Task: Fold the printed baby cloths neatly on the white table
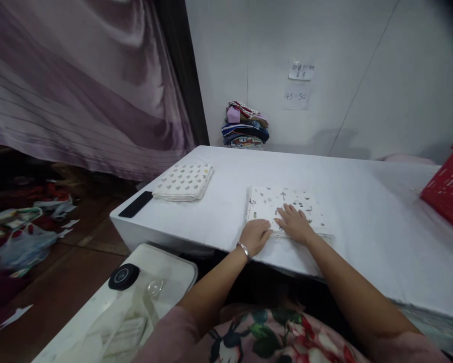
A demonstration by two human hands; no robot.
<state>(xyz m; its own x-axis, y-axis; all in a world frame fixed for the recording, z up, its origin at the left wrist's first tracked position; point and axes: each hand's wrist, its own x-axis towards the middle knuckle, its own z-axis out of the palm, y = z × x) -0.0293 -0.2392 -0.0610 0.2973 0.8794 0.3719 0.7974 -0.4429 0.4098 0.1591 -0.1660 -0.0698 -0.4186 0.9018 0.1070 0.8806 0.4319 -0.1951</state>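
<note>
Folded white printed cloth near front edge of bench. Right hand flat on top, fingers spread, not gripping. Left hand at cloth's near left corner; cannot tell whether fingers grip. Second folded cloth by bench's left edge. Red basket at right.

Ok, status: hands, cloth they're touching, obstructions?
Left hand at near left corner, right hand spread on top. Printed cloth folded flat. Second cloth apart, left, not obstructing.
</note>
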